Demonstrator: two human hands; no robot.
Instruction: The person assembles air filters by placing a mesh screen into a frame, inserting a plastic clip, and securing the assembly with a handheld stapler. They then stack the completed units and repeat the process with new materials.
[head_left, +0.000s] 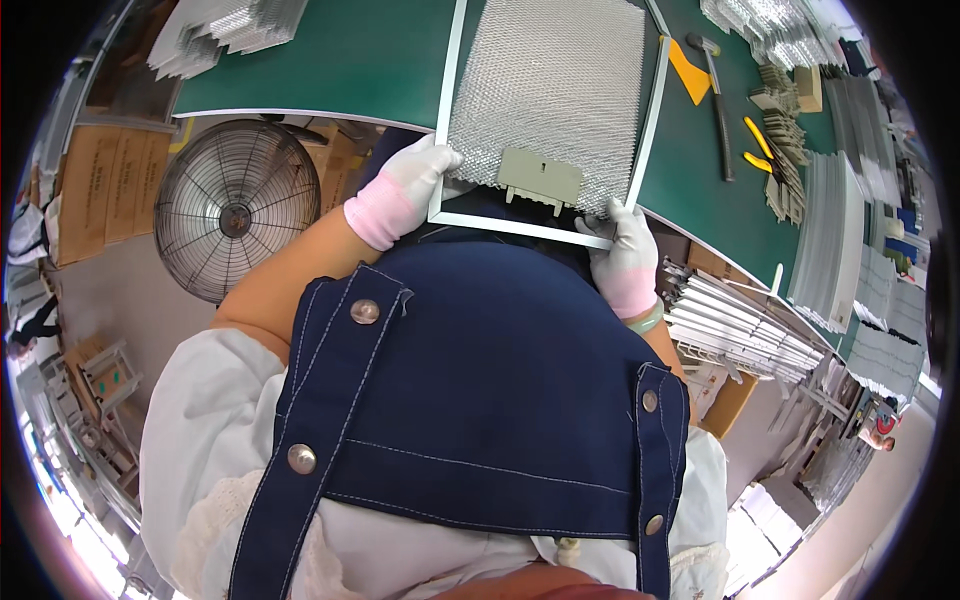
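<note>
My left hand (408,190), in a white and pink glove, grips the left side of a thin silver metal frame (505,229) near its near corner. On the other side my right hand (627,258), gloved alike, is closed around the frame's near right corner. Within the frame lies a silver mesh sheet (555,85), its near edge short of the frame's near bar. A grey-green toothed plastic piece (540,178) rests on the mesh's near edge. The frame's near end overhangs the table edge, close to my apron.
The green table (350,60) holds an orange triangular scraper (687,72), a hammer (722,125), yellow-handled pliers (760,148) and a pile of grey-green plastic pieces (785,150). Metal strips (830,230) are stacked at right. A fan (236,215) stands left below the table.
</note>
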